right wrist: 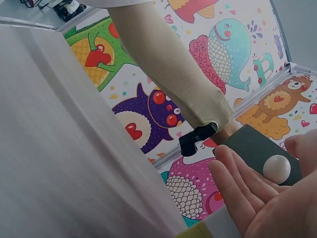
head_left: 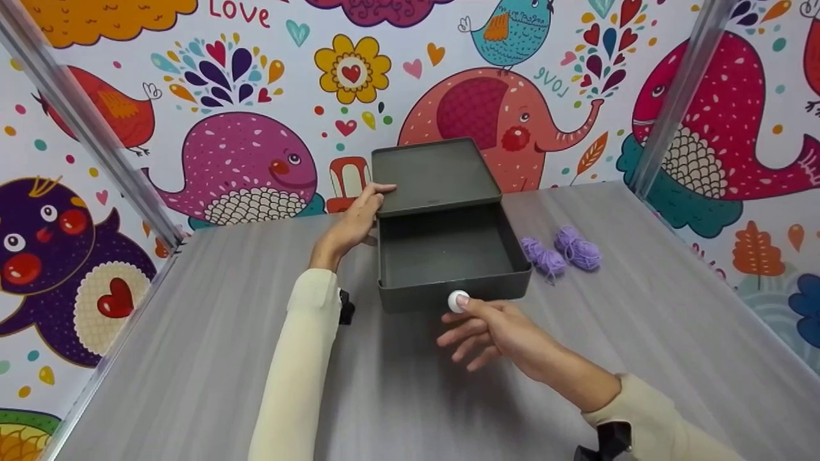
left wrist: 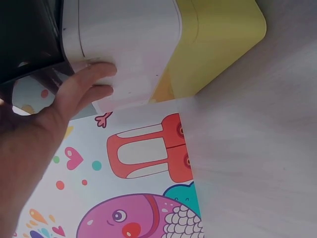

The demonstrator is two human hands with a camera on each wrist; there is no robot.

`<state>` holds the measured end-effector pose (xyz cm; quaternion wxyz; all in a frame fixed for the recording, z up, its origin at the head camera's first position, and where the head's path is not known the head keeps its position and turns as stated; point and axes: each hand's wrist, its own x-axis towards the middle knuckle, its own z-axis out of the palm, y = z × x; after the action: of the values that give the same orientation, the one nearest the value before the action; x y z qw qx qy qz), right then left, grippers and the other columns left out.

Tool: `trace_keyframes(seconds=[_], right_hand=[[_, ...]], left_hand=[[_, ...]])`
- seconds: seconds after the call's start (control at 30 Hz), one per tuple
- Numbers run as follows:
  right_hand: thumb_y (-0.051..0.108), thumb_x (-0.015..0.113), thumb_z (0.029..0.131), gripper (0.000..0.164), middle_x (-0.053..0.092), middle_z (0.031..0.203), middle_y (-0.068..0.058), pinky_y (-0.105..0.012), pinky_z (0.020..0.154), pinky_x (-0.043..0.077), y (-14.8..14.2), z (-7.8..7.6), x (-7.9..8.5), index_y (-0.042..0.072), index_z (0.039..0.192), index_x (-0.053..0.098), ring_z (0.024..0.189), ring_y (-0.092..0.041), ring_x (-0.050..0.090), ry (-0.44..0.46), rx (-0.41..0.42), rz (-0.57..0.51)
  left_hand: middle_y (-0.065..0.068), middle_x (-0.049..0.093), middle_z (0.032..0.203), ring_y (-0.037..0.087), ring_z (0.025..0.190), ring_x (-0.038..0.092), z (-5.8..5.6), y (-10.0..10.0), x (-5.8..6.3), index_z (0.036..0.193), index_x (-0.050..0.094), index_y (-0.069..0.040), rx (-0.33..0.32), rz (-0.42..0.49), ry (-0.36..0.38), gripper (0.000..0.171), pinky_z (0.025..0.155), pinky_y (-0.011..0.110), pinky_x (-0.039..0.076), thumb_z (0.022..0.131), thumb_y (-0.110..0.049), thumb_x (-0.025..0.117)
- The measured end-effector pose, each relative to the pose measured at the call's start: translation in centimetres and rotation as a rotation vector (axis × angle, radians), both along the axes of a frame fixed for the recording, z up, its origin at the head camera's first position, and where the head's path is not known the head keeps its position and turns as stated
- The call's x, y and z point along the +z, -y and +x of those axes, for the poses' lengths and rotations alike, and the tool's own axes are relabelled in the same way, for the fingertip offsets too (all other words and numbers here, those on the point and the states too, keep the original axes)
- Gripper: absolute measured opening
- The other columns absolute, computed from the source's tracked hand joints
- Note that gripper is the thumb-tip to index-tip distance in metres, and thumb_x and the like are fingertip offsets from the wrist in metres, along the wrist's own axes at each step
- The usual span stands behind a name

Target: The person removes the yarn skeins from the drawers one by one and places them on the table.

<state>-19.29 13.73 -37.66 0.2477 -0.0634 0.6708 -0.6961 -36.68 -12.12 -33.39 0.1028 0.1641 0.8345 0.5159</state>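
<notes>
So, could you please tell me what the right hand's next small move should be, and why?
Perhaps move the right hand from the white knob to the nearer purple yarn bundle, since the dark grey drawer stands open, that bundle lies outside beside it, and the left hand rests against the drawer unit.

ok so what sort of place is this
Probably a booth set up for tabletop work: cartoon-printed walls, metal-looking corner posts and a grey table between them.
</notes>
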Motion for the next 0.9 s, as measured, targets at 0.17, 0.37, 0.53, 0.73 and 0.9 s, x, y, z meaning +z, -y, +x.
trace_keyframes(seconds=[0.17, 0.37, 0.53, 0.73, 0.9], right_hand=[[0.048, 0.055, 0.099, 0.054, 0.079, 0.094, -0.003, -0.027, 0.062, 0.060, 0.1, -0.3, -0.2, 0.001, 0.124, 0.063, 0.071, -0.010, 0.072, 0.015, -0.019, -0.037], [0.043, 0.057, 0.099, 0.048, 0.079, 0.094, -0.002, -0.028, 0.065, 0.060, 0.2, -0.5, -0.3, 0.000, 0.118, 0.066, 0.072, -0.010, 0.071, 0.005, -0.040, -0.040], [0.039, 0.055, 0.100, 0.044, 0.079, 0.094, -0.002, -0.028, 0.067, 0.060, 0.1, -0.7, -0.1, -0.001, 0.114, 0.067, 0.072, -0.010, 0.071, -0.014, -0.055, -0.044], [0.039, 0.054, 0.101, 0.042, 0.078, 0.091, -0.002, -0.029, 0.067, 0.060, 0.0, -1.0, 0.3, 0.000, 0.109, 0.067, 0.071, -0.010, 0.070, -0.055, -0.070, -0.041], [0.040, 0.054, 0.101, 0.042, 0.078, 0.092, -0.002, -0.029, 0.068, 0.061, 0.2, -1.7, 0.3, 0.000, 0.107, 0.069, 0.072, -0.011, 0.071, -0.063, -0.092, -0.024]], left_hand=[[0.013, 0.023, 0.162, 0.047, 0.132, 0.046, 0.1, 0.0, -0.1, 0.150, 0.036, -0.032, -0.003, 0.011, -0.002, 0.043, 0.099, 0.068, 0.047, 0.109, -0.040, 0.028], [0.013, 0.025, 0.160, 0.044, 0.128, 0.048, 0.1, 0.0, -0.1, 0.149, 0.037, -0.032, 0.003, 0.016, -0.007, 0.042, 0.098, 0.067, 0.049, 0.109, -0.038, 0.027], [0.012, 0.026, 0.160, 0.042, 0.127, 0.047, 0.0, -0.1, -0.1, 0.149, 0.038, -0.031, 0.002, 0.012, -0.013, 0.042, 0.096, 0.065, 0.051, 0.109, -0.037, 0.027], [0.012, 0.025, 0.161, 0.044, 0.128, 0.050, -0.1, -0.1, 0.0, 0.149, 0.038, -0.032, -0.001, 0.014, 0.001, 0.042, 0.096, 0.064, 0.051, 0.109, -0.038, 0.026], [0.012, 0.026, 0.161, 0.045, 0.128, 0.050, -0.1, 0.0, 0.0, 0.149, 0.037, -0.032, -0.002, 0.019, 0.009, 0.042, 0.096, 0.064, 0.051, 0.109, -0.038, 0.027]])
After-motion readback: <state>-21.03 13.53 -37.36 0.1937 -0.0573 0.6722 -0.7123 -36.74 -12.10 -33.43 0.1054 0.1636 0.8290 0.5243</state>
